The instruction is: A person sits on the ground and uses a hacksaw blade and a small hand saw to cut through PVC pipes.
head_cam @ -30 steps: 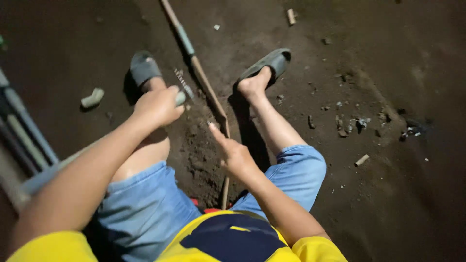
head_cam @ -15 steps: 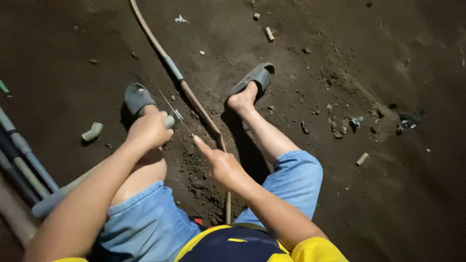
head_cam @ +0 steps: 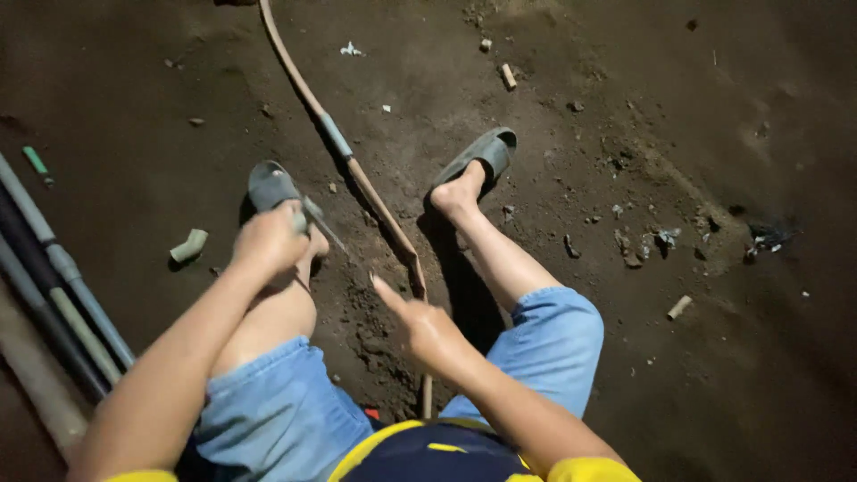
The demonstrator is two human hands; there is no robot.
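Brown, thin pipe (head_cam: 375, 201), uncut, lay toward twelve o'clock between the feet, while a small metal saw (head_cam: 317, 219) was gripped in the fisted left hand (head_cam: 268, 239) and the right hand (head_cam: 420, 323) was held loosely open.

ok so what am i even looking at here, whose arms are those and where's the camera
The camera is worn on a person's head and looks down, so the two bare arms are that person's own. They wear light blue denim shorts and grey rubber sandals, and below them is dark brown dirt ground.

The left hand is closed in a grip on a thin metal tool with a slim blade; its exact kind is hard to tell. The right hand is open, fingers pointing forward, holding nothing.

Between the feet runs a long thin brownish pipe with a grey sleeve joint. At the left edge lie several grey pipes, with a small pale pipe elbow nearby. Pebbles and scraps are scattered around.
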